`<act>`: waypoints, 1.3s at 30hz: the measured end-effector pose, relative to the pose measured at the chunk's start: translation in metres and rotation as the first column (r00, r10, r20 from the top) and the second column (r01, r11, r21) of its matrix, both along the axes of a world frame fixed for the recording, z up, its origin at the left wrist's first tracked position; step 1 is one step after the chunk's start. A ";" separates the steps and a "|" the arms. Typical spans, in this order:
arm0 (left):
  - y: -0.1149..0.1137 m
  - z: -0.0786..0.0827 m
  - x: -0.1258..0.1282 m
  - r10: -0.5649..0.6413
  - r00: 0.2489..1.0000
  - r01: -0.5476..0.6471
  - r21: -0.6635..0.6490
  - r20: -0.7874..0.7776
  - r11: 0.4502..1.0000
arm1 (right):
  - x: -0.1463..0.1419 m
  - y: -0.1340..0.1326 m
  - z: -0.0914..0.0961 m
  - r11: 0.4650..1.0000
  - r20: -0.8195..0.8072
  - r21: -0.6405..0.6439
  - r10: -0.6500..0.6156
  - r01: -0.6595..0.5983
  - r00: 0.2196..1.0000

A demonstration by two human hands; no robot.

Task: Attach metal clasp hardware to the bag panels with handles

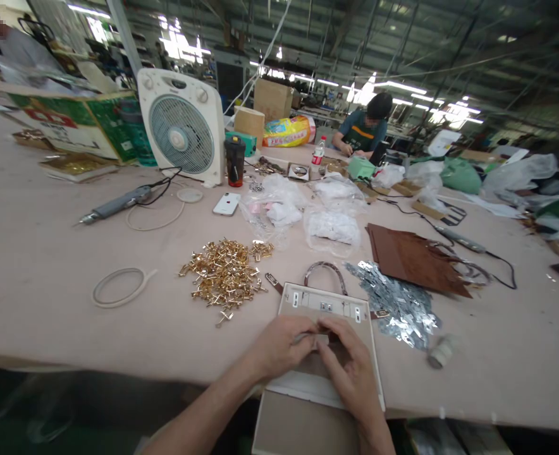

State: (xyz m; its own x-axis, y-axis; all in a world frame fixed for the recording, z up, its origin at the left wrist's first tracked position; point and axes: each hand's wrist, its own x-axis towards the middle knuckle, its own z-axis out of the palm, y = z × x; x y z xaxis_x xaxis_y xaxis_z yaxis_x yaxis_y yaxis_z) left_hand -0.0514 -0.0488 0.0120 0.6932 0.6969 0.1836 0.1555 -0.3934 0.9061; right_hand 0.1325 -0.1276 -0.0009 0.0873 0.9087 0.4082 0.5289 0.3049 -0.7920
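A beige handbag piece [329,384] with a curved brown handle [325,264] lies at the table's front edge, its lower panel hanging over. Above it, my left hand [284,344] and my right hand [348,357] meet with fingertips pinched together. Between them shows a small pale strip [323,339]; its exact kind is unclear. Small metal plates [325,307] sit along the bag's upper edge. A heap of gold-coloured metal fittings [225,272] is to the left, and flat silver metal plates [400,303] are spread to the right.
Brown leather pieces [412,256] lie beyond the silver plates. A roll of tape [118,287], an electric screwdriver [113,205], a phone [226,203] and a fan [182,126] occupy the left side. Plastic bags [331,227] lie mid-table. A co-worker [365,126] sits across.
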 end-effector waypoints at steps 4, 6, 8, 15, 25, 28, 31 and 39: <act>-0.001 -0.002 0.001 0.027 1.000 -0.027 0.018 -0.008 0.999 | -0.005 0.003 -0.003 0.999 0.096 0.042 -0.007 0.003 0.995; -0.002 -0.003 0.001 0.040 0.999 -0.039 0.023 -0.026 0.999 | -0.006 0.004 -0.004 0.999 0.110 0.045 -0.029 0.024 0.993; -0.001 -0.002 0.000 0.071 0.996 -0.071 0.004 -0.060 0.997 | -0.008 0.004 -0.001 0.999 0.102 0.032 -0.043 0.040 0.994; 0.008 0.008 -0.004 0.003 0.984 -0.005 -0.008 -0.180 1.000 | -0.006 0.001 0.006 0.997 0.020 0.001 -0.071 0.071 0.997; 0.015 0.005 -0.009 -0.050 0.987 0.045 -0.034 -0.152 0.998 | -0.005 0.005 0.003 0.996 0.083 0.025 -0.085 0.083 0.993; 0.016 0.002 -0.009 -0.062 0.986 0.061 -0.009 -0.155 0.998 | -0.007 0.004 0.005 0.999 0.030 -0.045 0.018 -0.016 0.999; 0.016 0.002 -0.009 -0.066 0.985 0.065 -0.009 -0.158 0.998 | -0.008 0.003 0.006 0.995 0.016 -0.082 0.062 -0.061 0.998; 0.014 0.003 -0.012 -0.054 0.984 0.052 -0.016 -0.167 0.999 | -0.008 0.005 0.004 0.990 0.059 -0.135 0.054 -0.045 0.997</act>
State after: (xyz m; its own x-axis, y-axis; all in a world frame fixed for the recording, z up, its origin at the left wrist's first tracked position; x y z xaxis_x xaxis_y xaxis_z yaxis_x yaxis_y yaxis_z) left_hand -0.0631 -0.0349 0.0147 0.7496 0.6597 0.0538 0.2844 -0.3944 0.8738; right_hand 0.1244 -0.1227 0.0031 0.0189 0.9579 0.2863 0.5655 0.2259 -0.7932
